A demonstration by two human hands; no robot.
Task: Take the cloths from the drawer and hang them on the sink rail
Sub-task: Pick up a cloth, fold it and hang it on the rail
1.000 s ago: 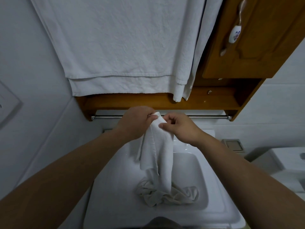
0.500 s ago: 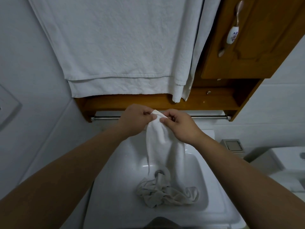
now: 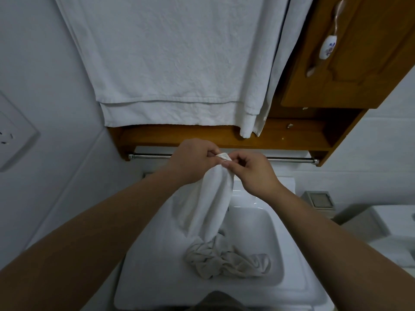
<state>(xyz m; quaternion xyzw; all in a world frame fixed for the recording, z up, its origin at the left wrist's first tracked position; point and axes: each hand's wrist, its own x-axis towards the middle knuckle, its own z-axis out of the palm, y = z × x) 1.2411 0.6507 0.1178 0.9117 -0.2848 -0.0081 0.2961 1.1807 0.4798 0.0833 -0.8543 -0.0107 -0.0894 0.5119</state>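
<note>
A white cloth [image 3: 210, 203] hangs down from both my hands over the white sink [image 3: 258, 241]. My left hand [image 3: 193, 160] and my right hand [image 3: 251, 171] pinch its top edge together, just in front of the chrome rail [image 3: 289, 159] under the wooden shelf. The cloth's lower end reaches a crumpled beige cloth [image 3: 226, 259] lying in the basin. My hands hide the middle of the rail.
Two large white towels [image 3: 179, 63] hang from above over the wooden shelf [image 3: 280, 135]. A wooden cabinet door [image 3: 359, 52] with a ceramic handle is at upper right. A wall socket [image 3: 13, 133] is at left, a toilet tank [image 3: 395, 223] at right.
Both hands have lifted the white cloth's top edge up and back toward the rail and drawn closer together. The cloth hangs longer and straighter. The beige cloth has not moved.
</note>
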